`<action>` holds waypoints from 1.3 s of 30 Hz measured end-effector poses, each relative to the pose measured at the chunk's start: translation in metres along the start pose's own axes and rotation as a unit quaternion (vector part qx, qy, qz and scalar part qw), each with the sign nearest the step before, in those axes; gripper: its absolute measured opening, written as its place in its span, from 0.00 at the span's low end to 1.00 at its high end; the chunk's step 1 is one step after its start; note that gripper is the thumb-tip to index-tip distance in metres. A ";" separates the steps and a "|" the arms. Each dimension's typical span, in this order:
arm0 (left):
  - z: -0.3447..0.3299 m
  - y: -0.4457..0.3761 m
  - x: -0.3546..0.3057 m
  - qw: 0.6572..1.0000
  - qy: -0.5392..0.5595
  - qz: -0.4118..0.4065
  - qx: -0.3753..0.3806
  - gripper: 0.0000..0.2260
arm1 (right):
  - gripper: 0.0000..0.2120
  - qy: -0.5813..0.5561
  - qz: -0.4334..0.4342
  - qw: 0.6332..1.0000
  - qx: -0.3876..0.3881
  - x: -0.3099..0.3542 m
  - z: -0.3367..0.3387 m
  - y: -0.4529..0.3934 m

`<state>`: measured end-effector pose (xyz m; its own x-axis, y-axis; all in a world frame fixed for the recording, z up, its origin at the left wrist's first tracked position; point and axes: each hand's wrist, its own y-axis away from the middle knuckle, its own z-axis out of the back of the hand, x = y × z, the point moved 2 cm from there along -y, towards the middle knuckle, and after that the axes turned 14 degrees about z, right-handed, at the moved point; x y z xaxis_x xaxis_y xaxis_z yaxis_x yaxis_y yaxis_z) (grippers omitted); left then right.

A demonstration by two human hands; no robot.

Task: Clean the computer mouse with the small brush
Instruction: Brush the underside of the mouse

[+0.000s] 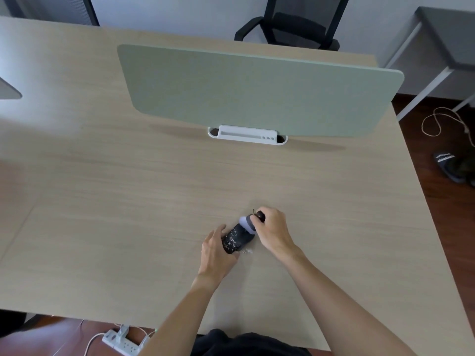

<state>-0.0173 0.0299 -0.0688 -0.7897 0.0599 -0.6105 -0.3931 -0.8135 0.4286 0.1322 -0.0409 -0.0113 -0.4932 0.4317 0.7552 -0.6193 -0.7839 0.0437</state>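
A black computer mouse (237, 238) speckled with white crumbs lies on the light wooden desk (128, 201), near the front edge. My left hand (217, 249) grips its near-left end, fingers curled round its side. My right hand (272, 231) grips a small brush (248, 222) with a dark handle and a pale grey-blue bristle head. The bristles touch the mouse's far end. A few white crumbs (246, 251) lie on the desk just right of the mouse.
A green divider screen (257, 91) stands on a white base (247, 134) across the middle of the desk. Behind it is a black office chair (295, 24). A white power strip (120, 344) lies on the floor below the front edge. Slippers (448, 165) lie right.
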 end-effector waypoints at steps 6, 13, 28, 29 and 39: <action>-0.002 0.000 0.004 1.000 0.025 -0.010 -0.008 0.33 | 0.10 -0.046 0.042 0.986 0.157 0.017 -0.022 0.011; -0.006 -0.001 0.009 0.999 0.022 -0.031 -0.011 0.34 | 0.13 0.019 0.063 0.997 0.038 0.006 -0.021 0.017; -0.004 -0.001 -0.003 0.997 -0.072 -0.033 -0.001 0.36 | 0.08 -0.033 0.046 0.991 0.121 0.005 -0.014 0.008; -0.003 -0.001 -0.006 0.995 -0.099 -0.026 0.001 0.37 | 0.08 -0.037 0.046 0.994 0.095 0.005 -0.011 0.005; 0.000 -0.009 -0.021 0.965 -0.262 -0.014 0.017 0.42 | 0.07 -0.057 0.003 0.996 0.073 -0.018 -0.003 0.008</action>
<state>0.0023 0.0358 -0.0600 -0.9049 0.3725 -0.2059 -0.4255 -0.7889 0.4434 0.1336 -0.0536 -0.0264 -0.4187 0.3808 0.8244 -0.5170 -0.8463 0.1284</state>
